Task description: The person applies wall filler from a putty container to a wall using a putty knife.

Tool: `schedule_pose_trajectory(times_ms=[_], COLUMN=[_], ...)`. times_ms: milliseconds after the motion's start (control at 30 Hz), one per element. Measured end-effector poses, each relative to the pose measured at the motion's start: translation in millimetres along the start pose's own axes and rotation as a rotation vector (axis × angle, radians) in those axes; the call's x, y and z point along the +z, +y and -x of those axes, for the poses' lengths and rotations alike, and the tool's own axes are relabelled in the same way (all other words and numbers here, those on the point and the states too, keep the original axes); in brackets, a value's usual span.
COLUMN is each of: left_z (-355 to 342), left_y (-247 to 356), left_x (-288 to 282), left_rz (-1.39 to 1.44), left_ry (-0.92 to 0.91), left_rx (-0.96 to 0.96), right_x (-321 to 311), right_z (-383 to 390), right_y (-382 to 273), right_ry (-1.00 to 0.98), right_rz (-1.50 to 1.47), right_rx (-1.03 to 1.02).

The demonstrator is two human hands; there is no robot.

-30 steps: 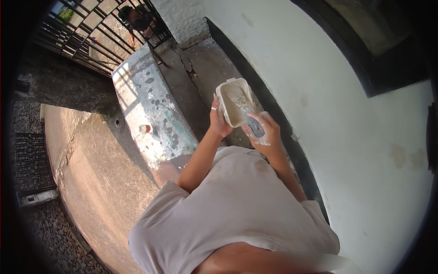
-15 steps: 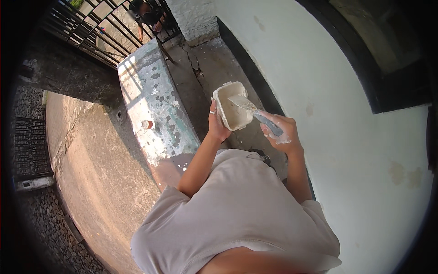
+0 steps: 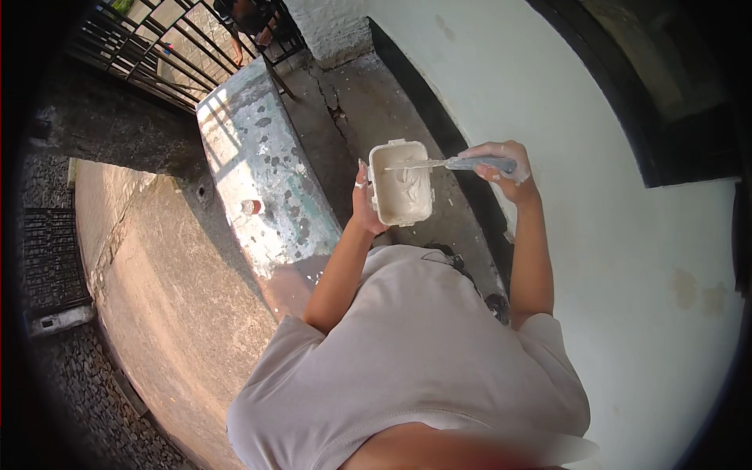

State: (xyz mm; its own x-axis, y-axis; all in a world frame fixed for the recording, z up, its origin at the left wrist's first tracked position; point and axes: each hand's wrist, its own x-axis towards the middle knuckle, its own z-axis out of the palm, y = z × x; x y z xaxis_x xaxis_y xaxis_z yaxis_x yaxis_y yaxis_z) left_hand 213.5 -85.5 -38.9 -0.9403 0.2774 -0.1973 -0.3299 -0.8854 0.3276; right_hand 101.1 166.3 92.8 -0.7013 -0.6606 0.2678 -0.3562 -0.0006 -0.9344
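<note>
The left hand point(image 3: 365, 205) grips a rectangular white tub point(image 3: 400, 184) by its left wall, fingers wrapped along the side and the thumb side toward the person; a pale ring or smear shows on one finger. The tub is held in the air in front of the chest, above the grey concrete floor strip point(image 3: 345, 125), and is part filled with thick white paste. Its rim is smeared with the same material.

The right hand point(image 3: 501, 161) is closed firmly round the bluish handle of a putty knife point(image 3: 445, 163). The tool lies roughly level, handle to the right, blade pointing left across the far end of the tub. The blade tip sits over or on the paste near the tub's far rim; whether it touches the paste cannot be told. White paste coats the blade and marks the fingers.

To the right rises a white plastered wall point(image 3: 595, 251) with a black band along its foot. To the left of the tub runs a low parapet ledge point(image 3: 258, 172), its top blotched with peeling grey and white patches; a small red-and-white object point(image 3: 251, 207) rests on it. Beyond the ledge, at the far left, stands a dark metal gate point(image 3: 149, 39). The person wears a pale grey shirt point(image 3: 407, 352).
</note>
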Motion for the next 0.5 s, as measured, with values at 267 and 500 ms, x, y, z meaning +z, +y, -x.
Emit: schedule_pose_trajectory(times_ms=[267, 500], left_z=[-6, -12], left_y=[4, 1], left_x=[14, 14], left_rz=[0.185, 0.242], left_ry=[-0.239, -0.3], left_rx=[-0.105, -0.112], right_x=[-10, 6], right_z=[-11, 14], right_y=[32, 62], right_ry=[0.047, 0.13], right_rz=[-0.267, -0.665], right_rx=[0.166, 0.204])
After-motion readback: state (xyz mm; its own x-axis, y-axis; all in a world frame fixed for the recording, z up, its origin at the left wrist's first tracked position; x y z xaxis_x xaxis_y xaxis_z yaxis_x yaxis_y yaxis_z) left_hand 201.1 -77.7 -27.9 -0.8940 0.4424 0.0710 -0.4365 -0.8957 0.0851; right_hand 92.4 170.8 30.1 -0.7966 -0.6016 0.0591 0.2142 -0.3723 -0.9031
